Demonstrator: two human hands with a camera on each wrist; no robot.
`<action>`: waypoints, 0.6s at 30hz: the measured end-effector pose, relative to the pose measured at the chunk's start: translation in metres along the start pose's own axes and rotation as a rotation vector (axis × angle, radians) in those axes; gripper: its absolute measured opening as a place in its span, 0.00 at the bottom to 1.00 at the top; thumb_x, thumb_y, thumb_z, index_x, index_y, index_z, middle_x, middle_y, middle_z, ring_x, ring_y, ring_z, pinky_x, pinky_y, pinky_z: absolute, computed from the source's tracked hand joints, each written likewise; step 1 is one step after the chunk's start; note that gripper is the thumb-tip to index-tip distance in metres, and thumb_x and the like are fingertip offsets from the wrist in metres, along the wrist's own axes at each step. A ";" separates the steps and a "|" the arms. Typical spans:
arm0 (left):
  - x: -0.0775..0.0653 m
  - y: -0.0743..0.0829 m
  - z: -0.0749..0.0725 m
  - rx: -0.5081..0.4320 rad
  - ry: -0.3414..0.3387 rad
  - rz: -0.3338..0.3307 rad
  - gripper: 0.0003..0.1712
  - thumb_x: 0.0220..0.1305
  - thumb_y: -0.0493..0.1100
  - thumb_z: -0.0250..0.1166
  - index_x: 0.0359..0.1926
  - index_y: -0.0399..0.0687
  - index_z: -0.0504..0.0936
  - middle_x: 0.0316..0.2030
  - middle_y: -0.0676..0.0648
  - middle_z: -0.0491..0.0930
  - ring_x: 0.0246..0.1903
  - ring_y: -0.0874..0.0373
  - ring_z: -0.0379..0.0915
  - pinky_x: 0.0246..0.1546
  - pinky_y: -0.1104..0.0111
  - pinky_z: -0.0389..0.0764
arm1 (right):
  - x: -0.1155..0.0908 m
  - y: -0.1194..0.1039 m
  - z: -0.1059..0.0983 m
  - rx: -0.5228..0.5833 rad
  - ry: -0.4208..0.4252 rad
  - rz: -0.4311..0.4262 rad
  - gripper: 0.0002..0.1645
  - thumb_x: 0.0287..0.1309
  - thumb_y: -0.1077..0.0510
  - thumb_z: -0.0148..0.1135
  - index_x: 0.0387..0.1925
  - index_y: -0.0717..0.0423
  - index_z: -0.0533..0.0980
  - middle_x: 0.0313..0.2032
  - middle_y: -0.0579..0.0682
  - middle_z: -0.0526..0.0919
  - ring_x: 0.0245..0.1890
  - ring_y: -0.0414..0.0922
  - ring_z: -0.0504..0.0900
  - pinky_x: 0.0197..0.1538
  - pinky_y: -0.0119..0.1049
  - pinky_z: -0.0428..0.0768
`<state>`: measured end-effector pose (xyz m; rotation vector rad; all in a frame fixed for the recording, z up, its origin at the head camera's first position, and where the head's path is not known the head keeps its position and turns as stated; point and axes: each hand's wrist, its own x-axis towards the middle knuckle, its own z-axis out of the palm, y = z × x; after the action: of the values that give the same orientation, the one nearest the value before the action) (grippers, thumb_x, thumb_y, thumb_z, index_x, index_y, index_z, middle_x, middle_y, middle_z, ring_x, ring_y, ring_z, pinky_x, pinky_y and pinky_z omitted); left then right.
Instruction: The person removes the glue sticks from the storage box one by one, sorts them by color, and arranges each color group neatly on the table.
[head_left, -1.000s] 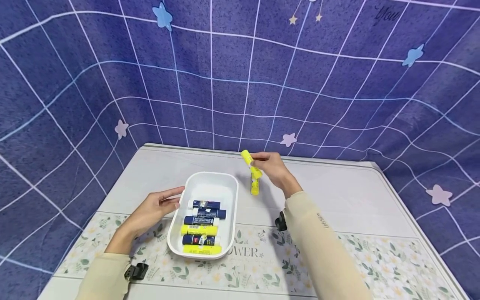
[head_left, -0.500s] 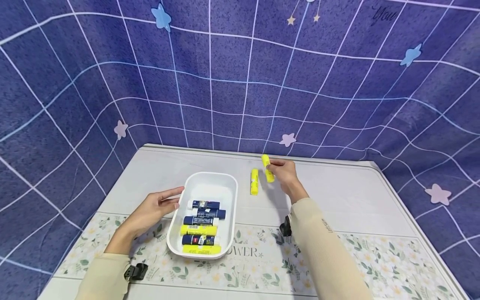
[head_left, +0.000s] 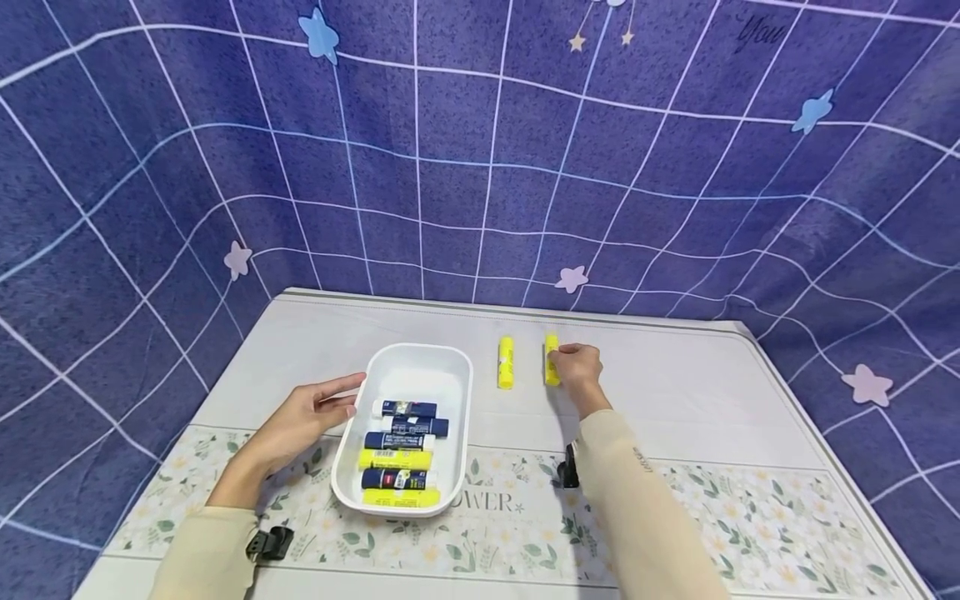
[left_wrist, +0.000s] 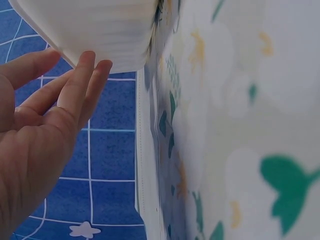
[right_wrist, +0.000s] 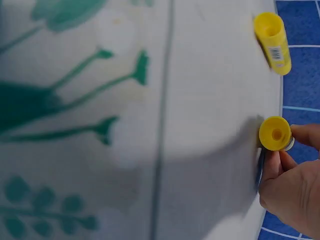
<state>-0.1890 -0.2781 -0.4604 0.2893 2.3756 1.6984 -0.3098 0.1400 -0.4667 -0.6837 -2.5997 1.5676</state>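
Observation:
My right hand (head_left: 579, 368) pinches a yellow glue stick (head_left: 552, 358) at the table surface; the right wrist view shows its round yellow end (right_wrist: 274, 133) between thumb and fingers. To its left, roughly parallel, lies another yellow glue stick (head_left: 506, 363). A white rectangular tub (head_left: 420, 367) stands left of these, holding several dark blue glue sticks (head_left: 395, 479) and two yellow ones (head_left: 395, 459). At the tub's left wall is my left hand (head_left: 307, 417), fingers fairly straight with the tips touching the wall, as the left wrist view (left_wrist: 55, 105) also suggests.
The white table (head_left: 675, 392) has a flowered band (head_left: 735, 517) along its nearer part. A purple-blue gridded curtain (head_left: 465, 167) with stars hangs right behind the table's back edge and on both sides.
My right hand has carried the yellow glue stick rightward, then lowered it to the table beside the other one. The left hand and the tub have stayed in place.

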 end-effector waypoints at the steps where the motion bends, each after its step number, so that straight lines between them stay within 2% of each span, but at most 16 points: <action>1: 0.000 0.000 0.000 -0.001 0.000 0.001 0.33 0.76 0.40 0.60 0.78 0.43 0.64 0.74 0.32 0.66 0.67 0.36 0.74 0.58 0.70 0.84 | 0.000 0.001 0.001 0.001 -0.003 0.003 0.18 0.62 0.58 0.67 0.52 0.60 0.85 0.54 0.60 0.86 0.48 0.49 0.82 0.41 0.28 0.81; 9: -0.002 0.000 -0.001 0.000 0.003 -0.003 0.33 0.76 0.40 0.60 0.78 0.44 0.64 0.72 0.31 0.68 0.67 0.36 0.74 0.59 0.69 0.84 | 0.000 0.005 0.008 0.044 -0.034 -0.006 0.19 0.64 0.59 0.65 0.55 0.61 0.83 0.55 0.60 0.85 0.51 0.51 0.84 0.45 0.33 0.85; 13: -0.001 0.000 -0.001 0.001 0.001 -0.007 0.34 0.76 0.41 0.60 0.78 0.44 0.63 0.73 0.31 0.67 0.66 0.37 0.75 0.60 0.68 0.84 | 0.000 0.005 0.008 0.037 -0.039 -0.009 0.19 0.65 0.59 0.64 0.55 0.61 0.83 0.55 0.60 0.85 0.52 0.51 0.84 0.48 0.36 0.86; 18: 0.000 0.000 0.000 0.001 0.003 -0.011 0.34 0.76 0.40 0.60 0.78 0.43 0.63 0.72 0.30 0.68 0.66 0.36 0.75 0.59 0.69 0.84 | -0.002 0.004 0.007 0.012 -0.037 -0.014 0.20 0.65 0.58 0.65 0.56 0.60 0.83 0.55 0.59 0.85 0.51 0.50 0.84 0.48 0.35 0.85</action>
<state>-0.1887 -0.2784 -0.4599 0.2739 2.3757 1.6947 -0.3088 0.1350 -0.4734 -0.6410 -2.6127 1.6060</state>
